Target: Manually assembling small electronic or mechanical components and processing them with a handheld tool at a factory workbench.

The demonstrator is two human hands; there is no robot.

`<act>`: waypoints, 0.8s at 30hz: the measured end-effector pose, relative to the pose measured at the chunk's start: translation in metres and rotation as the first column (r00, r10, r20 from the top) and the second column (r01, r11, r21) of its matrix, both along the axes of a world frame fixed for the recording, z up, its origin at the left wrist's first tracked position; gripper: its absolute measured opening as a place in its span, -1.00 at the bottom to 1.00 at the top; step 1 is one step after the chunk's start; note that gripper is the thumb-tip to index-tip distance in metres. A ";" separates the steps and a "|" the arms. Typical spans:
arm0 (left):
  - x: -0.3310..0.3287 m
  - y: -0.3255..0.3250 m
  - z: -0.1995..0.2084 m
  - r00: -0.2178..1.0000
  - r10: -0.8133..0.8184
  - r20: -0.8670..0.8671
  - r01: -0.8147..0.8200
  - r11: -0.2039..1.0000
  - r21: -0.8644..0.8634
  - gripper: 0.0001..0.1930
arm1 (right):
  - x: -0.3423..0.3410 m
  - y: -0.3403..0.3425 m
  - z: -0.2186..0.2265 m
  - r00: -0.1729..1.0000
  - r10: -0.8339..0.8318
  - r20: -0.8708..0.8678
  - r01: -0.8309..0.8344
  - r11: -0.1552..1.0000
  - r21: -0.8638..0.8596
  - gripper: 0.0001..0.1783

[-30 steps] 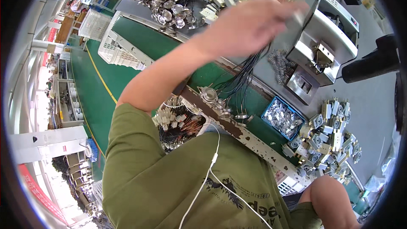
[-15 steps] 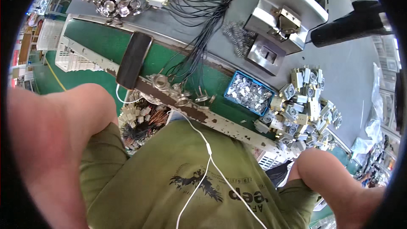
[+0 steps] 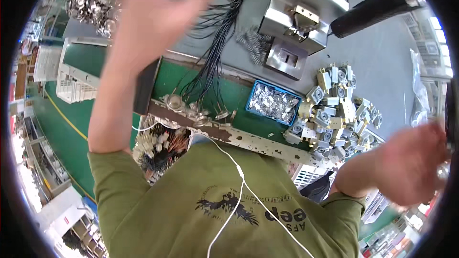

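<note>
My left hand (image 3: 177, 0), smeared by motion, reaches over the far left of the bench. Shiny and white bits show between its blurred fingers; whether it grips them I cannot tell. It is nearest to a bundle of black wires (image 3: 224, 38) and a heap of round metal caps (image 3: 88, 2). Out at the far right, my right hand (image 3: 413, 167) is blurred and looks closed. A small shiny bit (image 3: 442, 171) shows at its fingers, too unclear to name. Right of the middle sit piled white-and-grey block-shaped parts (image 3: 334, 114).
A blue tray of small metal pieces (image 3: 273, 102) stands near the bench edge (image 3: 258, 143). Behind it is a metal machine (image 3: 299, 19) with a black cylindrical tool (image 3: 373, 12) to its right. A dark phone (image 3: 146, 86) lies under my left forearm. A white earphone cable (image 3: 240, 171) hangs down my shirt.
My left hand has swung from the lower left up over the far side of the bench. My right hand has risen at the right edge. The whole view has shifted slightly.
</note>
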State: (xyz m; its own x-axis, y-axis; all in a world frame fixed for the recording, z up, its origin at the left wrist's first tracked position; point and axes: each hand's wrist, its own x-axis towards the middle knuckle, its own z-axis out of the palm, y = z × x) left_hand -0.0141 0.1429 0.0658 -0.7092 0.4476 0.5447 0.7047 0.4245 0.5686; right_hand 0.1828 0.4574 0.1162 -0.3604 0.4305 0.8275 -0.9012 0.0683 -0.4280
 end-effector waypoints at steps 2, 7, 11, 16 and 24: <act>-0.015 0.026 -0.033 0.984 -0.179 0.005 0.171 0.931 -0.322 -0.73 | -0.025 0.001 -0.036 0.995 -0.039 0.094 0.026 0.991 0.130 -0.35; -0.028 0.051 -0.080 0.953 -0.292 -0.083 0.171 0.743 -0.647 -0.70 | -0.023 0.008 -0.044 0.937 -0.293 0.192 0.089 0.730 0.678 -0.56; -0.032 0.048 -0.090 0.945 -0.286 -0.159 0.109 0.732 -0.672 -0.82 | -0.016 0.036 -0.045 0.770 -0.516 0.374 0.223 0.768 0.600 -0.66; -0.024 0.052 -0.078 0.964 -0.258 0.066 0.256 0.829 -0.497 -0.84 | -0.021 0.073 -0.114 0.289 -0.831 0.476 -0.066 0.478 0.876 -0.56; -0.020 0.045 -0.071 0.910 -0.141 0.390 0.241 0.945 -0.220 -0.81 | -0.061 0.087 -0.118 0.131 -0.840 0.526 -0.241 0.488 0.839 -0.56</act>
